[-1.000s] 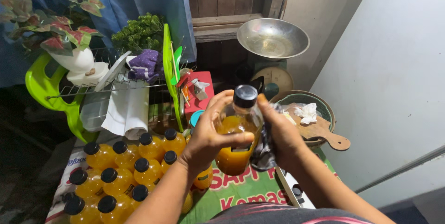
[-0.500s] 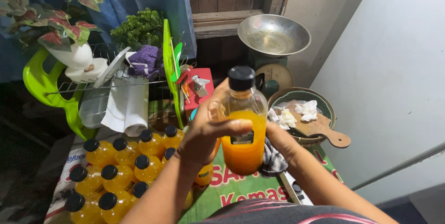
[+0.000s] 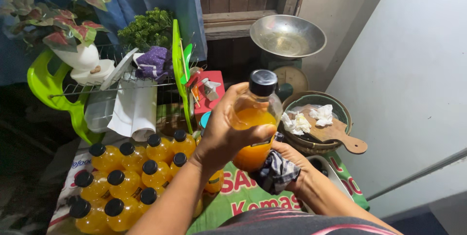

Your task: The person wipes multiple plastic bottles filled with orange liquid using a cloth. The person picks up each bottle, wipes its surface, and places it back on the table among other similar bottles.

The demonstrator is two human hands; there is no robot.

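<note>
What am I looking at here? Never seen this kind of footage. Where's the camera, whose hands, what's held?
No machine: a person works with bare hands. The single view comes from a camera on their head, looking down. The left hand grips a capped bottle of orange liquid. The right hand is under it with a checked cloth against the bottle's base. On the table, to the left, stand more bottles of the same kind. Behind are a dish rack, a scale with a metal bowl, and a basket holding a wooden board.
</note>
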